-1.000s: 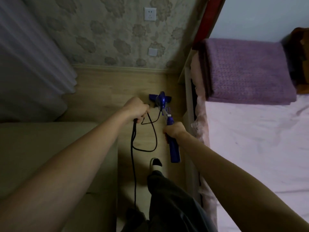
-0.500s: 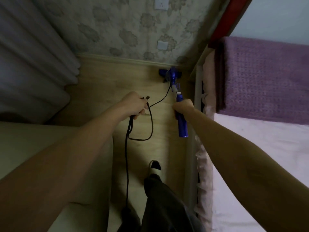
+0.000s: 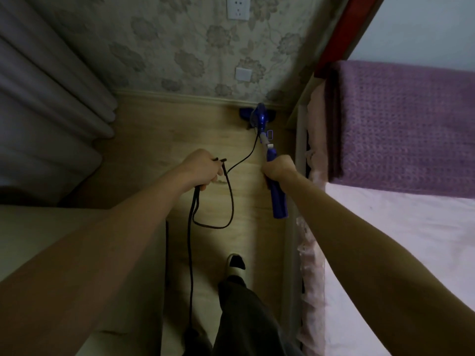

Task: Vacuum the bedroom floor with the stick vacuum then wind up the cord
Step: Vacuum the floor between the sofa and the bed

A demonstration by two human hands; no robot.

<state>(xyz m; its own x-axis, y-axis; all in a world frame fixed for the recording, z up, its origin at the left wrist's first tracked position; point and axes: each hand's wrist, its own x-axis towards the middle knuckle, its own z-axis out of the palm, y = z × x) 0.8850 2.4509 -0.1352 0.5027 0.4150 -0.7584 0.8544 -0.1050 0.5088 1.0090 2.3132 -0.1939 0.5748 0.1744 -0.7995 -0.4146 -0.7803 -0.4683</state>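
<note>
The room is dim and the colours are muted, with a soft, cool light falling from the right, where the pale bed sheet and the wall above it are the brightest parts. The curtain on the left sinks into grey shadow. No glare shows. The wide lens bends the wall and forearms outward at the edges; detail is soft and slightly grainy throughout

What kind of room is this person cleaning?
Most likely a bedroom: a bed with a folded purple blanket on it, curtains, and floral wallpaper.
</note>
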